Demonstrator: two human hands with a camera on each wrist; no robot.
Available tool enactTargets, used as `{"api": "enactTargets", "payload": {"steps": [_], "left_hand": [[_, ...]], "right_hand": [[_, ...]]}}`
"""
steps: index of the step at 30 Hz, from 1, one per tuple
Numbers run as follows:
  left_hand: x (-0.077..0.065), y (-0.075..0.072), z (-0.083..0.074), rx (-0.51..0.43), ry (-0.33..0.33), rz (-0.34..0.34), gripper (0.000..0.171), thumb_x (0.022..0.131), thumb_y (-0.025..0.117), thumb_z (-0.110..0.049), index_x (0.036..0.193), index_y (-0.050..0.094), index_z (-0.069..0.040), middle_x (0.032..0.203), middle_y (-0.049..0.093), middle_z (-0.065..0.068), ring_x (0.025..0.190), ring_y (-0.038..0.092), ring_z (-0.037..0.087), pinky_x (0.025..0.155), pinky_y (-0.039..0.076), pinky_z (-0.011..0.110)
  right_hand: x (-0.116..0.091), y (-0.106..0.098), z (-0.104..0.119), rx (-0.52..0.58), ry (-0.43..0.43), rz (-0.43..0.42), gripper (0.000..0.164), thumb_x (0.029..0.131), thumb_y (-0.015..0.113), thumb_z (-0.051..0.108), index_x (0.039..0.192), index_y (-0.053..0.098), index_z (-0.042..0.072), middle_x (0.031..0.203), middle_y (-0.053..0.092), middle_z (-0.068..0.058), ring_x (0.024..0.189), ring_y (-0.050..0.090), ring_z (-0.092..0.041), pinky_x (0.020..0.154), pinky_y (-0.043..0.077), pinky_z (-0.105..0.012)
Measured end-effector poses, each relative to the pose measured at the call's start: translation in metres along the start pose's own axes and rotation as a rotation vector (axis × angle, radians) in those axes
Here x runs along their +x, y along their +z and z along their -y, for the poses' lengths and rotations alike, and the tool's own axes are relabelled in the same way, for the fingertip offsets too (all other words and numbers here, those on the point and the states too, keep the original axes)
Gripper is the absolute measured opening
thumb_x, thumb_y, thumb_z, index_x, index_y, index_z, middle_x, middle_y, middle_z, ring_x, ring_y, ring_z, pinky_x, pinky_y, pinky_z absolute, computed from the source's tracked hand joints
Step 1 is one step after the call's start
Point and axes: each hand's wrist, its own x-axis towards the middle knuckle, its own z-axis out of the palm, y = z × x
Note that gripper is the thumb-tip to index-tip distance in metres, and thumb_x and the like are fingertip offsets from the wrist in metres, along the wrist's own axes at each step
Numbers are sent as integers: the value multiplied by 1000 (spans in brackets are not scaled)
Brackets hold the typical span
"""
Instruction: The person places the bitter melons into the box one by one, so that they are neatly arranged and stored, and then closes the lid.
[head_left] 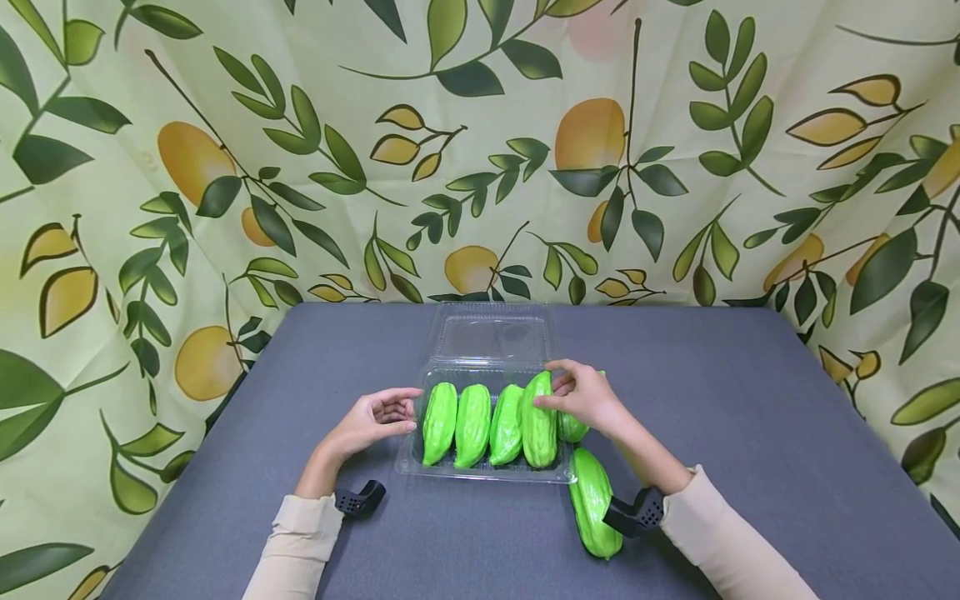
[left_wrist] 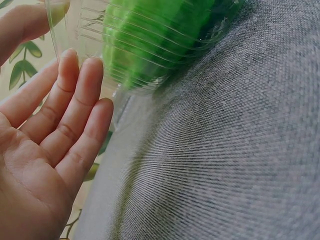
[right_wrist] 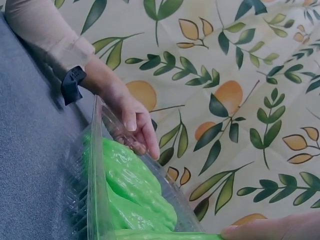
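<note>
Right hand point(head_left: 588, 400) pinches gourd point(head_left: 539, 425) at box point(head_left: 487, 476) right end, lower centre; left hand point(head_left: 371, 422) loosely bent, fingers apart, at left edge; tight spacing could jam gourd against neighbour point(head_left: 506, 429).

The kind of building cannot be told, only a curtained-off work spot, shown by a leaf-and-fruit printed cloth point(head_left: 510, 108) across the top and both sides of the frame, around a grey surface point(head_left: 465, 537) at bottom centre.
</note>
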Motion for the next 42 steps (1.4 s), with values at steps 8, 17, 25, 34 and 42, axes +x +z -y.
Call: {"api": "enactTargets", "payload": {"steps": [8, 17, 25, 34, 42], "left_hand": [[0, -1, 0, 2, -11, 3, 55, 86, 68, -3, 133, 46, 14, 95, 60, -9, 93, 61, -3, 82, 54, 15], [2, -2, 1, 6, -4, 6, 54, 86, 69, -3, 133, 46, 14, 96, 60, -9, 92, 61, -3, 81, 54, 15], [1, -2, 3, 7, 3, 10, 56, 87, 70, -6, 132, 46, 16, 96, 59, -8, 92, 61, 0, 80, 55, 15], [1, 0, 1, -9, -9, 13, 55, 86, 69, -4, 132, 45, 16, 95, 59, -10, 92, 61, -1, 80, 54, 15], [1, 0, 3, 7, 0, 8, 54, 86, 68, -3, 131, 45, 17, 95, 59, -10, 91, 61, -2, 80, 54, 15]], "right_hand": [[2, 2, -3, -61, -4, -35, 45, 77, 79, 13, 115, 65, -6, 96, 67, -17, 86, 62, -23, 73, 49, -28], [6, 3, -9, -76, -3, -53, 34, 77, 79, 9, 107, 70, -4, 89, 70, -16, 78, 61, -18, 65, 45, -23], [6, 1, -14, -101, -41, -58, 24, 78, 77, 10, 99, 74, -2, 87, 69, -15, 68, 56, -10, 57, 42, -22], [0, -3, -24, 97, -12, -96, 26, 81, 74, 8, 104, 69, -4, 93, 71, -19, 77, 60, -10, 65, 50, -18], [-8, -9, -35, 170, 44, -122, 28, 85, 71, 9, 108, 67, -6, 94, 70, -18, 76, 58, -5, 63, 51, -19]]}}
